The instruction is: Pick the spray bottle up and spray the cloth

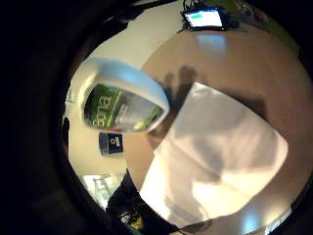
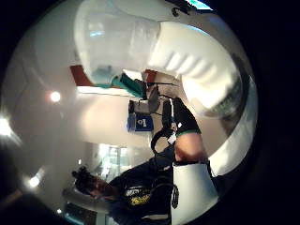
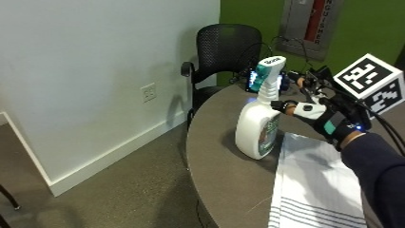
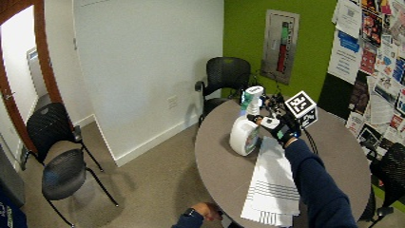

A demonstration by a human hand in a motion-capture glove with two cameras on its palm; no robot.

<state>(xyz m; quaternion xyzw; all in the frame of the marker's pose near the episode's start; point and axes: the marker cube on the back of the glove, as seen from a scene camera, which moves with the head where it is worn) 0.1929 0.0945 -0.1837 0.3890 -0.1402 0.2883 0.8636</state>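
White spray bottle (image 3: 258, 127) stood on the round table (image 3: 218, 156), left of the cloth (image 3: 316, 185); gloved right hand (image 3: 319, 116) gripped its neck.

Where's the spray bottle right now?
In the outside view the spray bottle stands upright on the round table, beside the cloth, with the gloved right hand at its neck.

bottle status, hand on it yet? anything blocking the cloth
Right hand at the bottle neck, fingers reaching it, grip not confirmed. Bottle upright on table. Cloth flat beside it, nothing on it.
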